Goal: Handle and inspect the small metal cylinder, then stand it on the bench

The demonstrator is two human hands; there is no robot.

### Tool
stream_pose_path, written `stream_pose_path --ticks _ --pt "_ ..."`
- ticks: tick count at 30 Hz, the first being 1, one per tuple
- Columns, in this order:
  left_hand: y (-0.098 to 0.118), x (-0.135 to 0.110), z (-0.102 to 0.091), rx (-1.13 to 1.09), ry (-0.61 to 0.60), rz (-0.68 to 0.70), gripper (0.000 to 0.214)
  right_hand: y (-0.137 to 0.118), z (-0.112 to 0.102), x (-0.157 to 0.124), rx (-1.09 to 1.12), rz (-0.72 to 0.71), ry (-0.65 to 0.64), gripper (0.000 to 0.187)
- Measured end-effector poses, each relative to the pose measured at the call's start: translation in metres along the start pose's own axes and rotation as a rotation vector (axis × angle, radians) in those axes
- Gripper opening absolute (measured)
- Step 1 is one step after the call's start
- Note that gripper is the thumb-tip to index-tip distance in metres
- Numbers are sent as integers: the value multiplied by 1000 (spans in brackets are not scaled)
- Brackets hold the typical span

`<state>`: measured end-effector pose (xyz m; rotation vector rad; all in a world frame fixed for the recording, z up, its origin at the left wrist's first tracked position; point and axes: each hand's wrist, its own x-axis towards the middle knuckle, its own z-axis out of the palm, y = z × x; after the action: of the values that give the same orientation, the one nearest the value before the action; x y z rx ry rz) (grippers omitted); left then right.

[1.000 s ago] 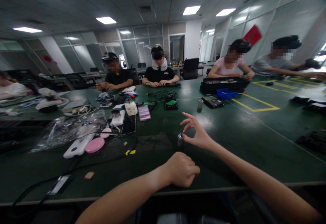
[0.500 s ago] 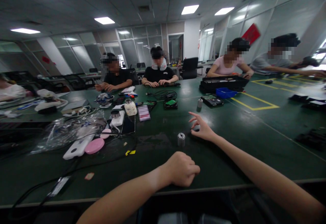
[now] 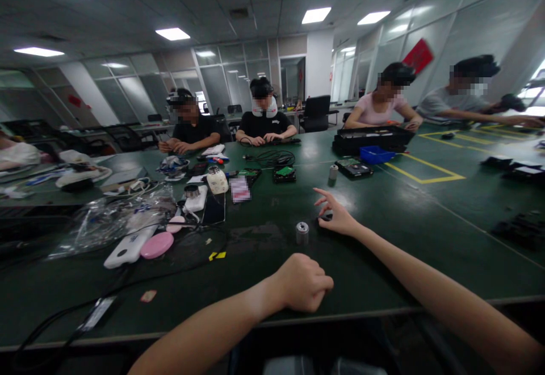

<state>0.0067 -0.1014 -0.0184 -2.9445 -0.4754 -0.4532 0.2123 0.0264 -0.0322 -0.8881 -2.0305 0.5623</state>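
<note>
My left hand (image 3: 303, 283) rests on the green table near its front edge, curled into a fist. The inside of the fist is hidden, so I cannot tell what it holds, if anything. Farther out, my right hand (image 3: 338, 216) has its fingers apart, thumb and index finger separated. A dark patch lies under its fingers, either shadow or a small black object. Just left of those fingers stands a small silver metal cylinder (image 3: 302, 233) with holes in its top, touched by neither hand. A second, similar cylinder (image 3: 333, 172) stands beyond my right hand.
A hard drive (image 3: 354, 167), a blue tray (image 3: 377, 155) and a black case (image 3: 370, 139) are at the far right. Left are a pink round case (image 3: 157, 245), a white power bank (image 3: 130, 248), clear plastic bags (image 3: 114, 216) and black cables. Several people sit across the table.
The whole view has shifted very slightly. Both hands and the cylinders keep the same places on the table.
</note>
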Motion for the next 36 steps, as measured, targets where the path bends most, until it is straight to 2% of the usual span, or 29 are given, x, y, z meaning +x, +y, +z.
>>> stream_pose_path --ticks 11,17,24,31,36 --pt "0 0 0 15 -11 -2 8 -9 1 1 44 -15 25 87" --pt "1 1 -2 18 -5 -2 8 -41 4 5 178 -67 106 90" --pt "1 1 -1 16 -16 -10 8 -72 16 3 314 -90 61 89" --pt "1 0 0 15 19 -5 9 -79 20 1 334 -97 39 88" --pt "2 1 -1 13 -11 -8 9 -80 20 0 321 -93 23 85"
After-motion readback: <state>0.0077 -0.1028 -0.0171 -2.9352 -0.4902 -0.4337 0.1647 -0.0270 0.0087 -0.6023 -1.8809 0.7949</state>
